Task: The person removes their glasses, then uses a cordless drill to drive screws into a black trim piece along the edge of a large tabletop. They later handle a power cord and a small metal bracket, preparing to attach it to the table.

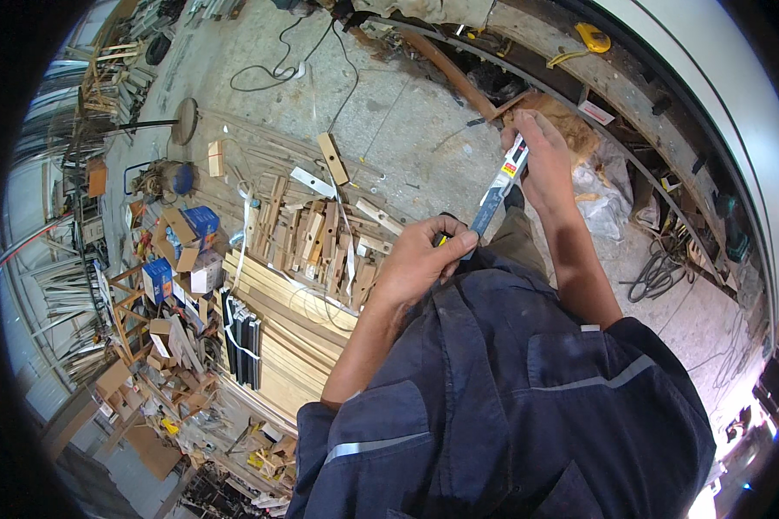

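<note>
- The slim blue-grey tool, a narrow bar with a white, red-marked upper end, is held in front of the person's chest, above the littered floor.
- It looks light, stiff and smooth; both ends offer a hold.
- The left hand pinches its lower end; the right hand wraps its top.
- Its long axis slants from lower left to upper right.

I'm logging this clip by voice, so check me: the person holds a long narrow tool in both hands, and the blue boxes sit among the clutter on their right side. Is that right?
Not quite. The head view shows the blue boxes in the clutter on the person's left side, not the right. The rest stands: the left hand and the right hand both hold the long narrow tool.
</note>
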{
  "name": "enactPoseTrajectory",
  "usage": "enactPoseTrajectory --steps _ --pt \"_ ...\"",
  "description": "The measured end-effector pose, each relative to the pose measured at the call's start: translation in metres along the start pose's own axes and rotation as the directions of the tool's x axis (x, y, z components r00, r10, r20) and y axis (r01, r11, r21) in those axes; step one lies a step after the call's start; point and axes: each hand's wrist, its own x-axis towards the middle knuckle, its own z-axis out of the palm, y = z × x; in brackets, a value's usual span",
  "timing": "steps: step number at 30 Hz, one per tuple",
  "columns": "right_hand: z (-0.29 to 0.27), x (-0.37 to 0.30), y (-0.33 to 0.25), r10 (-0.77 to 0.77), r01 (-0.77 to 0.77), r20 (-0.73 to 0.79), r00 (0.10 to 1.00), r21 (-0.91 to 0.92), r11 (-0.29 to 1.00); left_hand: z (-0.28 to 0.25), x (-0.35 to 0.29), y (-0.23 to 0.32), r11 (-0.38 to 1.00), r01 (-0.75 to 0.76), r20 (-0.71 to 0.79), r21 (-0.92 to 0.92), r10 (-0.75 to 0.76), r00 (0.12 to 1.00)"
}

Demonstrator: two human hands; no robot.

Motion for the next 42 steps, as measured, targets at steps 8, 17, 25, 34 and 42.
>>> enactPoseTrajectory --steps 8,17,25,34,42 --pt "-0.001 -0.01 0.0 0.063 -0.061 0.033 0.997 -0.05 0.997 0.004 -0.002 -0.006 0.995 0.028 -0.017 -0.101 -0.03 0.999" --pt "0.0 -0.013 -0.005 0.103 -0.101 0.032 0.994 -0.057 0.993 0.008 -0.006 -0.004 0.987 0.054 -0.021 -0.152 -0.057 0.998" --pt "0.0 -0.013 0.004 0.095 -0.086 0.079 0.992 -0.109 0.99 -0.001 -0.003 -0.011 0.996 0.007 -0.011 -0.09 -0.008 1.0" --pt "0.007 -0.016 0.002 0.077 -0.073 0.086 0.993 -0.055 0.996 -0.002 -0.005 -0.001 0.998 0.025 -0.074 0.062 -0.021 0.997" --pt "0.005 -0.015 0.001 0.061 -0.064 0.086 0.994 0.034 0.997 0.001 -0.005 0.002 0.999 0.05 -0.066 0.0 -0.05 0.997"
